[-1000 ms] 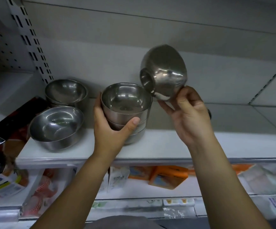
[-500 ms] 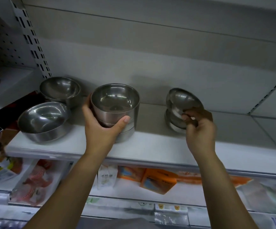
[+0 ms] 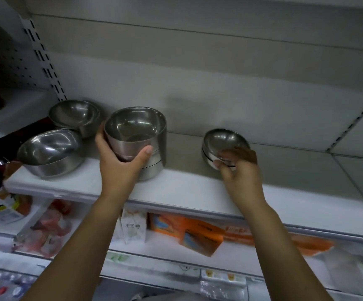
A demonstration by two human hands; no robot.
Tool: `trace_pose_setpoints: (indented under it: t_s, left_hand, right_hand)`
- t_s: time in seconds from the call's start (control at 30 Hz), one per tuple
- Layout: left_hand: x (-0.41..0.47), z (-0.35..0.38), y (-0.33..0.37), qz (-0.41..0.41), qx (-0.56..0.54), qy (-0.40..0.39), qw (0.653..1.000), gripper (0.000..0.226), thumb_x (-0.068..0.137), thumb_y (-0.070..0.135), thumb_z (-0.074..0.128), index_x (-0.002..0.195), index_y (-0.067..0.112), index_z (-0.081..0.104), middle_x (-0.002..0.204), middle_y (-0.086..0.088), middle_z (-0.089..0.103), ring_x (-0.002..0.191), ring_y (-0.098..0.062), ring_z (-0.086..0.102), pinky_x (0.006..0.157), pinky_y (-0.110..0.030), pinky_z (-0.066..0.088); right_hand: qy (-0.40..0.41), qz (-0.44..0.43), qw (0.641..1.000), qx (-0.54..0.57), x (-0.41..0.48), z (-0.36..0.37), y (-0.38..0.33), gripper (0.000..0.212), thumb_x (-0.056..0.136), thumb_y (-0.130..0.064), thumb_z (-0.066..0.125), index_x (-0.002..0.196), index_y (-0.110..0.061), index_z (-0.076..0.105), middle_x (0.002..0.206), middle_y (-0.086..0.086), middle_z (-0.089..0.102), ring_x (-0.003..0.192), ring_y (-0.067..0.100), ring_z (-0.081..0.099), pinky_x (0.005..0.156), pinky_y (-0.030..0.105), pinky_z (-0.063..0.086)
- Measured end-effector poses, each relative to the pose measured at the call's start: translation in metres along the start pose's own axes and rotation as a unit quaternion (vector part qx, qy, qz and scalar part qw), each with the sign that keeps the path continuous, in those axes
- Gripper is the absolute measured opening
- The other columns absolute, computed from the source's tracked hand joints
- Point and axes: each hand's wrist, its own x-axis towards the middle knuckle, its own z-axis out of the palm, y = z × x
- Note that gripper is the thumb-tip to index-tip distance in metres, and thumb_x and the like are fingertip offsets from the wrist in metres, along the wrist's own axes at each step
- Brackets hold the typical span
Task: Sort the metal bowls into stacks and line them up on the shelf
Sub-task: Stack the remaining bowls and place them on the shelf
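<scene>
Bare shelf stretches open to my right. My left hand clamps the tall bowl stack near the front edge; my right hand, fingers loosely apart, touches the small bowl stack.

R hand apparently off small stack, 1 bowl added

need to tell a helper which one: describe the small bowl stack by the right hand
On the white shelf, look right of the tall stack in the left hand's grip. The small bowl stack stands alone by the right hand, the lowest and furthest right.
</scene>
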Motion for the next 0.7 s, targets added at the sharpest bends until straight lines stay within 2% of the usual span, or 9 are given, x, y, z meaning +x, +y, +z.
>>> trace_pose_setpoints:
  t_s: [0.13, 0.2, 0.3, 0.33, 0.4, 0.47, 0.53, 0.6, 0.7]
  left_hand:
    - [-0.001, 0.000, 0.003, -0.005, 0.009, -0.007, 1.000, 0.101, 0.078, 0.028, 0.087, 0.157, 0.026, 0.023, 0.137, 0.026, 0.046, 0.116, 0.027, 0.047, 0.089, 0.002, 0.039]
    - [-0.002, -0.003, 0.003, -0.013, 0.013, -0.021, 1.000, 0.106, 0.077, 0.040, 0.086, 0.159, 0.030, 0.020, 0.138, 0.032, 0.045, 0.119, 0.027, 0.045, 0.094, 0.000, 0.040]
    - [-0.006, -0.011, 0.004, -0.033, 0.015, -0.055, 0.998, 0.104, 0.077, 0.061, 0.076, 0.159, 0.042, 0.017, 0.145, 0.038, 0.043, 0.134, 0.016, 0.042, 0.113, -0.024, 0.039]
    - [-0.008, -0.015, 0.003, -0.036, 0.020, -0.066, 0.997, 0.098, 0.080, 0.062, 0.073, 0.159, 0.043, 0.018, 0.148, 0.035, 0.043, 0.137, 0.011, 0.041, 0.115, -0.030, 0.039]
    - [-0.013, -0.021, 0.005, -0.022, 0.071, -0.067, 0.995, 0.082, 0.086, 0.064, 0.065, 0.156, 0.043, 0.028, 0.151, 0.026, 0.046, 0.139, 0.006, 0.042, 0.114, -0.031, 0.038]
    - [-0.018, -0.029, 0.004, -0.004, 0.143, -0.034, 0.989, 0.067, 0.091, 0.065, 0.056, 0.151, 0.038, 0.041, 0.148, 0.020, 0.050, 0.136, 0.002, 0.045, 0.111, -0.030, 0.040]
    - [-0.020, -0.038, 0.000, 0.006, 0.176, 0.014, 0.984, 0.058, 0.097, 0.062, 0.048, 0.144, 0.029, 0.052, 0.142, 0.011, 0.056, 0.131, -0.006, 0.051, 0.110, -0.039, 0.045]
    - [-0.014, -0.049, 0.000, 0.010, 0.183, 0.060, 0.981, 0.050, 0.100, 0.056, 0.046, 0.136, 0.023, 0.060, 0.133, 0.006, 0.060, 0.125, -0.013, 0.056, 0.105, -0.046, 0.049]
    - [0.006, -0.065, 0.005, 0.023, 0.200, 0.089, 0.976, 0.036, 0.103, 0.045, 0.048, 0.120, 0.020, 0.067, 0.116, 0.005, 0.064, 0.111, -0.016, 0.060, 0.097, -0.049, 0.053]
  right_hand:
    - [-0.045, 0.005, 0.998, 0.045, 0.001, 0.003, -0.020, 0.036, 0.091, -0.036, 0.073, 0.118, -0.013, 0.072, 0.119, 0.002, 0.071, 0.111, 0.017, 0.062, 0.090, 0.020, 0.042]
    - [-0.079, -0.003, 0.994, 0.071, 0.001, 0.007, -0.035, 0.042, 0.093, -0.046, 0.067, 0.123, -0.017, 0.068, 0.123, -0.001, 0.068, 0.114, 0.014, 0.060, 0.092, 0.022, 0.042]
    - [-0.132, 0.005, 0.978, 0.160, 0.005, 0.020, -0.059, 0.050, 0.093, -0.056, 0.060, 0.130, -0.023, 0.063, 0.132, -0.007, 0.061, 0.126, 0.008, 0.053, 0.106, 0.025, 0.042]
    - [-0.148, 0.012, 0.970, 0.192, 0.006, 0.026, -0.066, 0.051, 0.093, -0.059, 0.058, 0.132, -0.026, 0.061, 0.135, -0.009, 0.060, 0.128, 0.005, 0.051, 0.109, 0.027, 0.041]
    - [-0.167, 0.022, 0.957, 0.237, 0.010, 0.036, -0.082, 0.052, 0.094, -0.062, 0.055, 0.136, -0.032, 0.056, 0.139, -0.011, 0.056, 0.129, 0.005, 0.051, 0.111, 0.032, 0.043]
    - [-0.172, 0.052, 0.947, 0.267, 0.014, 0.045, -0.095, 0.058, 0.093, -0.064, 0.054, 0.143, -0.034, 0.047, 0.144, -0.008, 0.052, 0.130, 0.010, 0.049, 0.110, 0.037, 0.044]
    - [-0.158, 0.079, 0.943, 0.281, 0.018, 0.056, -0.106, 0.072, 0.088, -0.071, 0.055, 0.148, -0.035, 0.039, 0.149, -0.004, 0.047, 0.134, 0.014, 0.047, 0.111, 0.039, 0.043]
    - [-0.145, 0.092, 0.938, 0.300, 0.021, 0.067, -0.117, 0.089, 0.077, -0.079, 0.055, 0.152, -0.037, 0.033, 0.152, -0.003, 0.043, 0.137, 0.015, 0.044, 0.111, 0.035, 0.042]
    - [-0.123, 0.072, 0.936, 0.321, 0.019, 0.085, -0.133, 0.093, 0.076, -0.077, 0.062, 0.154, -0.041, 0.025, 0.155, -0.004, 0.038, 0.141, 0.012, 0.038, 0.102, 0.015, 0.037]
